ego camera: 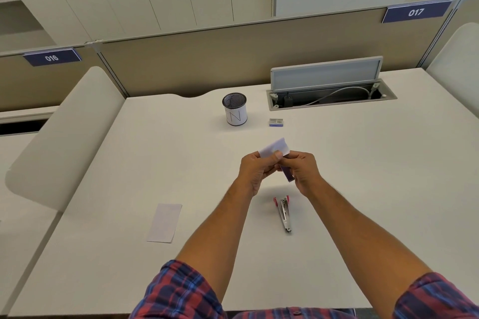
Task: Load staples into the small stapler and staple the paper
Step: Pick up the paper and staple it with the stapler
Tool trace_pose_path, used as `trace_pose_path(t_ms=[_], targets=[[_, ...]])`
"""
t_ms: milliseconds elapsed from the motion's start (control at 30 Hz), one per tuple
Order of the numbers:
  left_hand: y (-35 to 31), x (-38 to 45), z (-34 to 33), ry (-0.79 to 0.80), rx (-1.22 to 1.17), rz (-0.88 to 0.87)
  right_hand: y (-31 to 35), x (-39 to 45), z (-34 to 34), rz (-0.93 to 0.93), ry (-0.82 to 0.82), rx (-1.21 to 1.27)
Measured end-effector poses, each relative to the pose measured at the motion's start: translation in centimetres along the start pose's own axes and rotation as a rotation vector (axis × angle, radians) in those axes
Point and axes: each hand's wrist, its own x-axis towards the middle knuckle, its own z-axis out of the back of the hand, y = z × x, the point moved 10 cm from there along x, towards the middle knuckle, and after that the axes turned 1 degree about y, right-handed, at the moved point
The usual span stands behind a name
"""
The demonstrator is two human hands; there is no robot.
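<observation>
Both hands are raised above the desk middle. My left hand [255,171] pinches a small white tray or flap [275,147] of a staple box, thumb on top. My right hand [302,171] grips the purple staple box sleeve [288,175], which shows between the two hands. Below them on the white desk [363,189] lies the small red stapler [283,212], swung open with its metal channel showing. A folded white paper [165,223] lies flat to the left. No loose staples can be made out.
A mesh pen cup [234,109] and a second small staple box [276,122] stand at the back of the desk. An open cable hatch [331,97] sits at the back right. A beige partition runs behind; white side panels flank the desk.
</observation>
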Motion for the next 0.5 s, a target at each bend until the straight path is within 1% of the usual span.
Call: trace_pose_path(t_ms=[100, 200, 300, 367, 500], targets=[[0.1, -0.1, -0.1, -0.017, -0.002, -0.019, 0.1, 0.2, 0.1, 0.002, 0.002, -0.015], [0.4, -0.3, -0.1, -0.019, -0.02, -0.005, 0.5, -0.1, -0.1, -0.012, 0.038, -0.03], [0.3, -0.2, -0.3, 0.036, -0.056, 0.024, 1.3, -0.3, -0.6, 0.0, 0.109, -0.048], [0.1, 0.0, -0.3, 0.053, -0.069, 0.033, 1.5, -0.3, -1.0, -0.007, 0.164, -0.009], [-0.3, 0.5, 0.5, -0.013, 0.017, 0.013, 1.2, -0.5, -1.5, -0.028, 0.208, 0.047]])
